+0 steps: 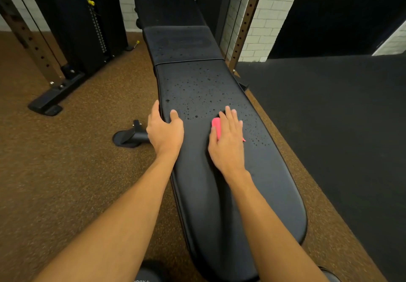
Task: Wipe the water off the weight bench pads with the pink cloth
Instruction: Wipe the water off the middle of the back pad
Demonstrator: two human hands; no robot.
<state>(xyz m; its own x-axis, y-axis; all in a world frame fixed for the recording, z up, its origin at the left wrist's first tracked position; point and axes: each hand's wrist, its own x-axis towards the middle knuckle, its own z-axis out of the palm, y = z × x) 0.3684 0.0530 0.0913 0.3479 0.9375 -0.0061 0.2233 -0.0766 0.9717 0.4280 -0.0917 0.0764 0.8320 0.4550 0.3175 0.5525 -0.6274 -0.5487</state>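
Observation:
A long black bench pad [230, 205] runs away from me, with a shorter second pad [182, 44] beyond it. Water drops dot the far half of the long pad and the near part of the short pad; the near half of the long pad looks smooth. My right hand [227, 141] lies flat on the long pad, pressing the pink cloth [216, 127], which mostly hides under the palm and fingers. My left hand [164, 131] grips the pad's left edge, thumb on top and fingers over the side.
A black bench foot [129, 138] sticks out on the brown floor left of the pad. A cable machine with a weight stack [96, 25] and its base [57, 93] stand at the back left. A rack upright [246, 22] rises at the back right, next to dark flooring [329, 117].

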